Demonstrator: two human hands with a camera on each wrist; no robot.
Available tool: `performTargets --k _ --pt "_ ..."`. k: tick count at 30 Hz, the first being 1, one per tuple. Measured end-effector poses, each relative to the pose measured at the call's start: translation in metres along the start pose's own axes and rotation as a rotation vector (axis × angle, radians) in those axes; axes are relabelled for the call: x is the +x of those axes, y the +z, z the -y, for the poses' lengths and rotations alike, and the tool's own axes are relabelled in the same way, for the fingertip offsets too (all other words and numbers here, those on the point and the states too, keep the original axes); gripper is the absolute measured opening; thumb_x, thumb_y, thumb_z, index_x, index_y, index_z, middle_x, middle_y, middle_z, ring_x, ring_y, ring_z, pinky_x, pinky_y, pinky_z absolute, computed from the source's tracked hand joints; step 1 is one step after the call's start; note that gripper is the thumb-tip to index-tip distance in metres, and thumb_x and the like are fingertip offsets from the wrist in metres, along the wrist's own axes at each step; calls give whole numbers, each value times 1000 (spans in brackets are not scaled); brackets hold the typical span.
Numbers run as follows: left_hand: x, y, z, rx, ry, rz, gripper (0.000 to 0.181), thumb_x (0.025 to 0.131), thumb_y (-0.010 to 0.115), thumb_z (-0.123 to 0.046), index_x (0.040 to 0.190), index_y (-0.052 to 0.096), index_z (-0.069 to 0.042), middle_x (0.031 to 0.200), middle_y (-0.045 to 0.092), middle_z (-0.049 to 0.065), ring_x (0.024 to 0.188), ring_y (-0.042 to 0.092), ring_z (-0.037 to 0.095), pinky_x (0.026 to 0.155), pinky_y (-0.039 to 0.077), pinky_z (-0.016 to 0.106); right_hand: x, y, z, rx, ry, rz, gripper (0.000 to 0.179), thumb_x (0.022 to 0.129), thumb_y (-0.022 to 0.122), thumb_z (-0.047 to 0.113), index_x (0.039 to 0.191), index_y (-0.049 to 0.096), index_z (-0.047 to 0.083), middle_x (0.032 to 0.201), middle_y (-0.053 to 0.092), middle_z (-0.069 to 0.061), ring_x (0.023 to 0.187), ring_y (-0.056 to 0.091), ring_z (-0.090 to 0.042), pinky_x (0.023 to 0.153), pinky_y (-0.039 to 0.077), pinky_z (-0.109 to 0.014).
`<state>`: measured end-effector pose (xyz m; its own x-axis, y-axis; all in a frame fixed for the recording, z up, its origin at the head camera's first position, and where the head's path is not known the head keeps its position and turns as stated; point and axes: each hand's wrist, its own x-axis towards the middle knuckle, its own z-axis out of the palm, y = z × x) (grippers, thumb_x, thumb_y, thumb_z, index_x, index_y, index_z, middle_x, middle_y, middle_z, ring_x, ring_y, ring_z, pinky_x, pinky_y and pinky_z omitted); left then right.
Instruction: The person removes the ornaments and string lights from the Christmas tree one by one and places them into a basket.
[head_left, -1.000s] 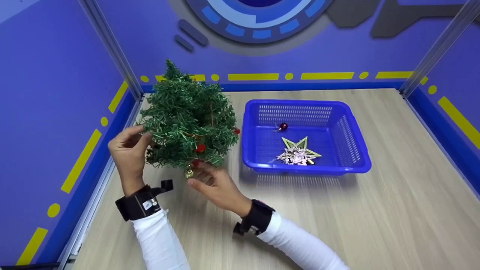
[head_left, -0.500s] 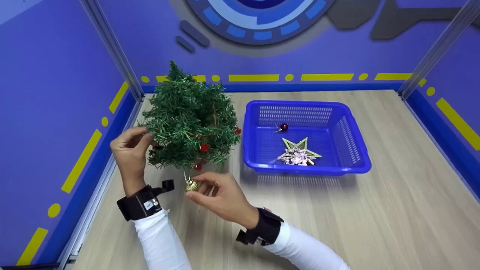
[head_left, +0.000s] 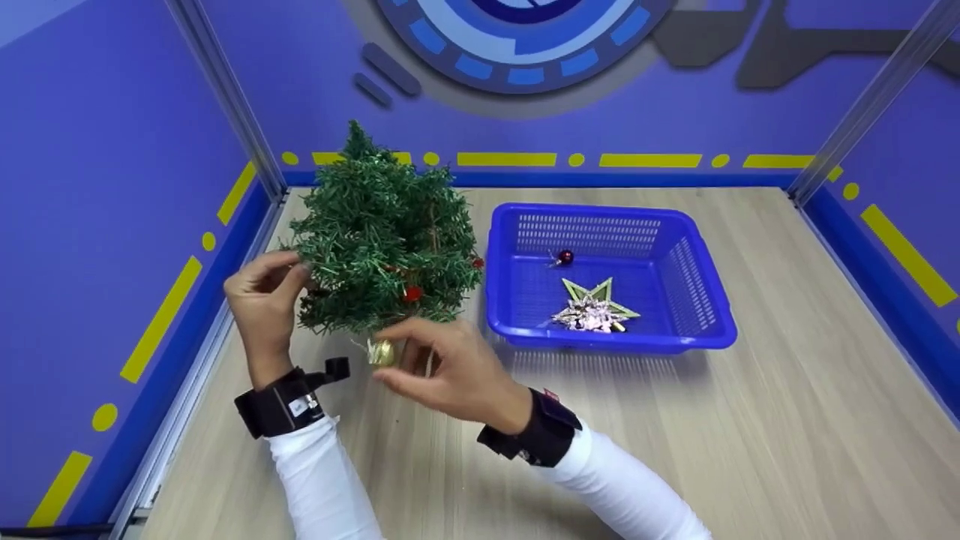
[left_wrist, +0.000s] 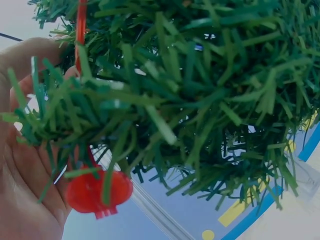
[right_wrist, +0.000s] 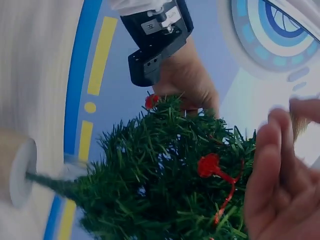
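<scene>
A small green artificial Christmas tree (head_left: pixel 382 232) stands on the left half of the table. At its left side my left hand (head_left: pixel 262 300) pinches the outer branches with thumb and fingertips. My right hand (head_left: pixel 457 367) holds a gold bauble (head_left: pixel 384 352) between thumb and fingers, right at the tree's lower front edge; a thin pale loop sticks out from the bauble's left. Beside the left palm a red lantern ornament (left_wrist: pixel 100 192) hangs from a branch in the left wrist view. Another red ornament (right_wrist: pixel 209 165) shows on the tree in the right wrist view.
A blue plastic basket (head_left: pixel 611 341) stands right of the tree. Inside are a dark red bauble (head_left: pixel 565 257), a gold-green star (head_left: pixel 592 289) and a pink snowflake-like ornament (head_left: pixel 589 315). Blue panels (head_left: pixel 480 127) wall the table at the back and both sides.
My right hand drew the gold bauble out below the branches toward me, then lifted it back up to the tree's lower edge, turning it. The left hand stays nearly in place.
</scene>
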<state>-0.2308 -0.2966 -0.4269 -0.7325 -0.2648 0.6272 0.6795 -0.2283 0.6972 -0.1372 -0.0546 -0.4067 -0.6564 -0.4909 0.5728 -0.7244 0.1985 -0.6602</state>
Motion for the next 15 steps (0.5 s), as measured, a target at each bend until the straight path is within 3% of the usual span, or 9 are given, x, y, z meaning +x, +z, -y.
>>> performTargets --k 4,7,11,15 --pt "1 2 2 8 2 15 10 83 73 14 90 69 19 78 74 8 56 66 17 57 55 26 -2 -9 -6 -157 -176 130 31 93 75 25 118 68 8 83 73 0 66 65 -7 63 49 -8" --pt "1 3 2 5 3 19 8 82 70 17 89 68 20 79 75 9 56 66 18 57 56 27 -10 -28 -14 -215 -190 157 29 93 74 27 114 69 9 82 73 0 66 66 -7 63 49 -8" --pt "1 3 1 2 17 25 8 81 70 19 89 70 19 84 74 10 60 67 17 60 56 26 -30 -75 -33 -224 -67 130 26 91 76 24 112 70 8 79 71 1 63 62 -5 58 51 -14" --pt "2 1 -2 -2 46 46 9 82 70 18 90 71 17 105 73 14 74 69 17 67 54 24 -58 -130 -64 -388 182 45 19 91 76 28 103 71 15 77 69 6 63 59 -5 58 52 -23"
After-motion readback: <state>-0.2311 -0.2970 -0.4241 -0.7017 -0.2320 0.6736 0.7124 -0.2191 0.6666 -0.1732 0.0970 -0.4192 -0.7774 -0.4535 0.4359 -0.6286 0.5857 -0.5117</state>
